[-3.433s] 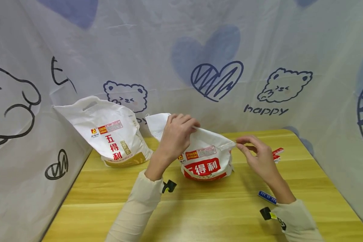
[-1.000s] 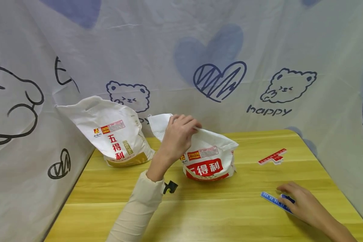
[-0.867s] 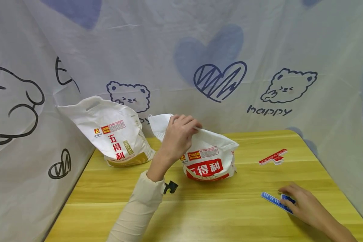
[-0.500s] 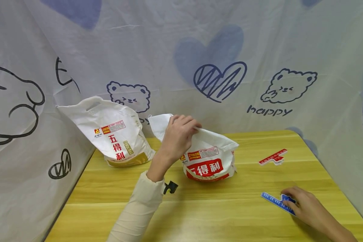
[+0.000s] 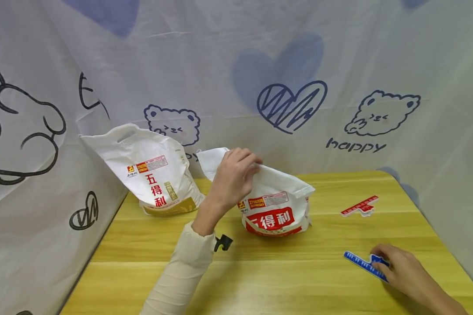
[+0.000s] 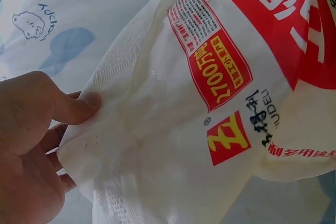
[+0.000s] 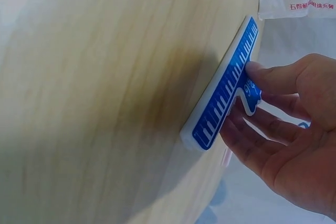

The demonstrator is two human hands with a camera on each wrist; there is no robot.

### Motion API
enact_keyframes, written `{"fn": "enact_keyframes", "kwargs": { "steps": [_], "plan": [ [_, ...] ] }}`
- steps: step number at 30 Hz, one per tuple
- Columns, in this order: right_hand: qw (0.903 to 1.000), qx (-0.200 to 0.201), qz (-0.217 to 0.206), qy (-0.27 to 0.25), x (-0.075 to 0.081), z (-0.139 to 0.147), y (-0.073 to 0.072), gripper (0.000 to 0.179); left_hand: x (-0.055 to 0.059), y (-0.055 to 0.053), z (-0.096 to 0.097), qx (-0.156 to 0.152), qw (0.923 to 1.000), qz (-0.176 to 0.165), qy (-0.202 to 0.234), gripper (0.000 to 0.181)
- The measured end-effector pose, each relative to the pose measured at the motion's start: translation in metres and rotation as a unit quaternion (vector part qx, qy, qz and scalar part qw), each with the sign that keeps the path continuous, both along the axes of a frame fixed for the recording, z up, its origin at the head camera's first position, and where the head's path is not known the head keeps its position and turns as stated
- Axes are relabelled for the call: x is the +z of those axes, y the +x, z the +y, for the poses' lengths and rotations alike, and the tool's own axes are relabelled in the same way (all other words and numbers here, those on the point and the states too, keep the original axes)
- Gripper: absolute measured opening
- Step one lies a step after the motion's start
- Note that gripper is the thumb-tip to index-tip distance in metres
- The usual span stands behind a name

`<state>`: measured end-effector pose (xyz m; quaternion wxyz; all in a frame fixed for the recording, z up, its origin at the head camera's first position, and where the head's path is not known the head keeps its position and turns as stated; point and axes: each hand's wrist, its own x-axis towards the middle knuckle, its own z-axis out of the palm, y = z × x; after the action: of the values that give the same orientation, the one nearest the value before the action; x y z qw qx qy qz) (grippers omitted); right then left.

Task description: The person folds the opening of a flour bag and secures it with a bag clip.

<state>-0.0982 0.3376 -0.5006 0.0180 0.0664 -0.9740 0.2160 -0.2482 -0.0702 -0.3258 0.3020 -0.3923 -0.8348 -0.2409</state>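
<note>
head view, nearest first: i've got the right hand pinching the blue clip by its tab, near right on the table; can't tell if it's fully lifted. i'd press thumb squarely against fingers so the long bar doesn't twist. next out, the left hand is gripping the top edge of the red-label bag, thumb one side, fingers the other. imo hold that pinch firm and flat, cause a floppy top like that would probably sag. bag's sitting mid-table. red clip lies loose to its right, gold-band bag back left, printed curtain behind everything.
</note>
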Motion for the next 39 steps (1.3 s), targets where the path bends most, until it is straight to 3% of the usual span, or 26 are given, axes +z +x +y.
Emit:
{"fn": "enact_keyframes", "kwargs": {
  "steps": [11, 24, 34, 39],
  "plan": [
    [0.9999, -0.004, -0.01, -0.01, 0.006, -0.003, -0.005, 0.016, -0.001, -0.001, -0.005, 0.055, 0.9983, 0.015, -0.015, 0.009],
    [0.9994, 0.022, 0.024, -0.008, 0.011, -0.007, -0.01, 0.022, -0.002, -0.001, -0.008, 0.037, 0.9992, 0.012, -0.003, 0.008],
    [0.9959, 0.05, 0.075, 0.01, 0.026, -0.011, -0.018, 0.025, -0.003, -0.002, -0.007, 0.036, 0.9991, 0.023, -0.002, 0.008],
    [0.9885, 0.069, 0.134, 0.009, 0.035, -0.013, -0.021, 0.029, -0.003, -0.003, -0.007, 0.03, 0.9994, 0.018, 0.002, 0.008]
  ]
}}
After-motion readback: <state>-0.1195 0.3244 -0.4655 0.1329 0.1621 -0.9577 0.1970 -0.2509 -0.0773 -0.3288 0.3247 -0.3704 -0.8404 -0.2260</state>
